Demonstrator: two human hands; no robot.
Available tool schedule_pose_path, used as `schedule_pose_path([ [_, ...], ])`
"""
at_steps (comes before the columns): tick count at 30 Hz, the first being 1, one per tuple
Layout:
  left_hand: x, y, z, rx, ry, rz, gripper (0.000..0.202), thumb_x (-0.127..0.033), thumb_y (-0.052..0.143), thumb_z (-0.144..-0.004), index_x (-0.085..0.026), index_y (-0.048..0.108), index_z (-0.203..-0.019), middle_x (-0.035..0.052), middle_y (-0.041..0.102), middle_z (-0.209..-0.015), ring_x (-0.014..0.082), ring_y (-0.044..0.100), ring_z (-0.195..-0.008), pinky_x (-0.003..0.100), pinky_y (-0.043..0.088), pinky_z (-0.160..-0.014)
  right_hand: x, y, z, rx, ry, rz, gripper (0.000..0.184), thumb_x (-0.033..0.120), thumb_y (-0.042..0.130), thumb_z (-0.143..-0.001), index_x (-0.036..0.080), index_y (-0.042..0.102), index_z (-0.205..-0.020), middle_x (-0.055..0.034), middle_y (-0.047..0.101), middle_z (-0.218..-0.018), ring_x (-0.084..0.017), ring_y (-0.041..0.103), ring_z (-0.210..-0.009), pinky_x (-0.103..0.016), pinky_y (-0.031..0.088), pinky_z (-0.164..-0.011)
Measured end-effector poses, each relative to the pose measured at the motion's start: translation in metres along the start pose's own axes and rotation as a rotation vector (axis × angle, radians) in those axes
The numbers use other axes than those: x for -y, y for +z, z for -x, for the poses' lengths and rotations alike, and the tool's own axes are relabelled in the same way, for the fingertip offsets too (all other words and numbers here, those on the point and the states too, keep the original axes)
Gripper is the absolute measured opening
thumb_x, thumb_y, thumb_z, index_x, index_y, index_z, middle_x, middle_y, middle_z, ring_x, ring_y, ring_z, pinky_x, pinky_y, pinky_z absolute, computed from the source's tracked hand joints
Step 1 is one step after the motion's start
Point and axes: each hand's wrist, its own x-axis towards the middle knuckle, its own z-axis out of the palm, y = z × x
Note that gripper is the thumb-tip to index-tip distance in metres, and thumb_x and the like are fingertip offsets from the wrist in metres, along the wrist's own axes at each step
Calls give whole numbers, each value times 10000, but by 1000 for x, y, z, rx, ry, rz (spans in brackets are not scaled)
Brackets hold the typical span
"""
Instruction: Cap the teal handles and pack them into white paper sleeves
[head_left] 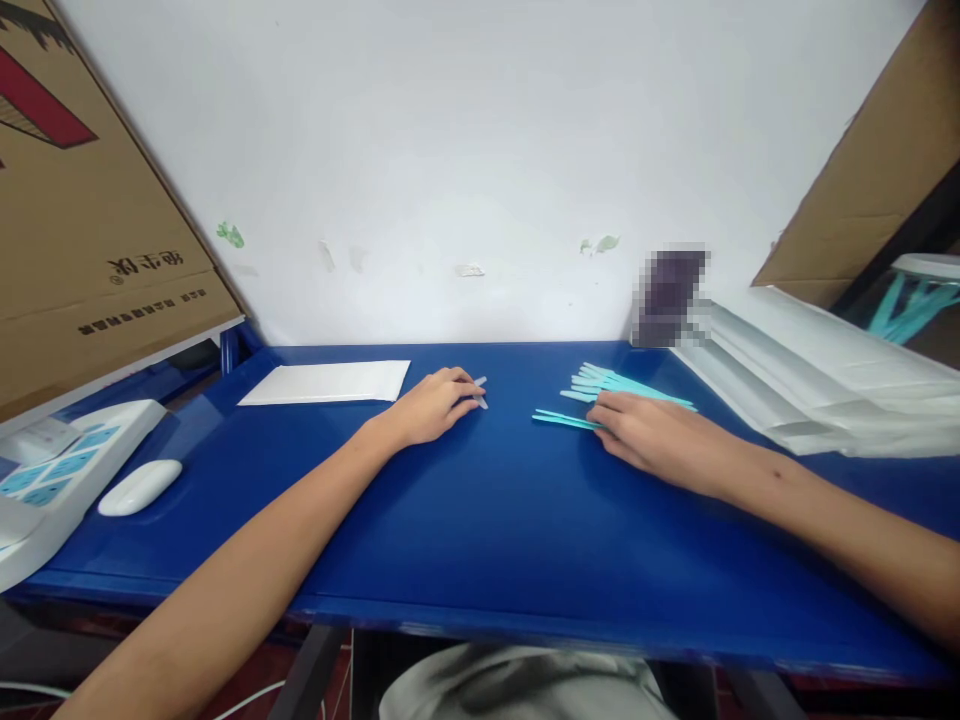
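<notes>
My left hand (439,405) is closed, fingertips down on the blue table, around a small pale translucent piece (481,381) whose two ends stick out past the fingers. What kind of thing it is, I cannot make out. Over to the right, my right hand (649,435) pinches thin turquoise plastic strips (562,419) that point left from under its fingers; their other ends are hidden by the hand. Just behind that hand, a fanned pile of similar turquoise strips with whitish tips (622,382) lies on the table.
A flat white packet (330,382) lies at the back left. White envelopes or bags (810,390) are stacked on the right beside a blurred-out dark object (670,298). At left are a white mouse-shaped case (140,487), a white device (75,470) and a cardboard box (105,200). A wall closes the back.
</notes>
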Motion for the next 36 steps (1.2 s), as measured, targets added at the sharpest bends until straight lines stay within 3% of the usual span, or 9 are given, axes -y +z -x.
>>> schedule_pose_path([
  [6, -43, 0, 5, 39, 182, 8, 293, -271, 484, -1030, -181, 732, -1158, 106, 657, -1145, 224, 627, -1042, 348, 488, -923, 3, -3, 3, 13, 53, -59, 213, 266, 380, -999, 192, 565, -923, -101, 641, -957, -222, 623, -811, -331, 447, -679],
  [11, -61, -1, 8, 45, 284, -36, 289, -254, 475, -1035, -154, 744, -1069, 97, 685, -1114, 206, 630, -979, 336, 481, -888, 0, -3, 4, -42, 174, -169, 264, 353, 325, -1028, 213, 540, -970, -94, 670, -896, -242, 626, -734, -354, 435, -645],
  [16, -63, 1, 8, 8, 294, -5, 246, -232, 495, -1009, -143, 724, -1006, 95, 709, -1067, 196, 645, -944, 310, 485, -856, 1, -1, 2, -80, 194, -375, 320, 426, 287, -1048, 211, 514, -1118, -111, 696, -1002, -260, 663, -845, -369, 476, -715],
  [22, -62, 0, 9, -78, 293, 15, 178, -205, 498, -947, -155, 661, -897, 86, 682, -1094, 201, 632, -959, 321, 476, -861, 6, 2, -1, -171, 211, -494, 351, 455, 298, -1048, 214, 524, -1165, -84, 688, -1031, -239, 661, -897, -371, 483, -804],
  [27, -62, -7, 9, -225, 249, 16, 226, -142, 384, -930, -172, 536, -766, 37, 566, -788, 160, 517, -732, 291, 425, -703, 10, -1, -4, -182, 292, -564, 355, 498, 356, -1017, 221, 574, -1060, -52, 689, -875, -229, 647, -748, -377, 498, -719],
  [30, -61, -7, 9, -271, 225, 89, 310, -194, 387, -973, -177, 478, -677, 21, 527, -755, 123, 443, -632, 273, 382, -633, 12, 0, -6, -197, 319, -657, 316, 523, 545, -920, 228, 593, -1023, -60, 701, -990, -239, 671, -832, -392, 542, -754],
  [33, -58, -2, 9, -268, 228, 202, 391, -270, 485, -988, -174, 408, -617, -10, 508, -693, 89, 404, -579, 252, 349, -595, 14, 0, -5, -213, 335, -728, 415, 474, 728, -766, 233, 607, -1081, -58, 692, -1109, -253, 674, -945, -397, 558, -824],
  [36, -57, 5, 8, -212, 207, 299, 430, -341, 614, -951, -182, 364, -640, -70, 387, -571, 73, 306, -524, 235, 288, -534, 18, -3, -4, -226, 352, -723, 313, 458, 643, -820, 220, 618, -1021, -49, 693, -981, -236, 652, -825, -389, 525, -752],
])
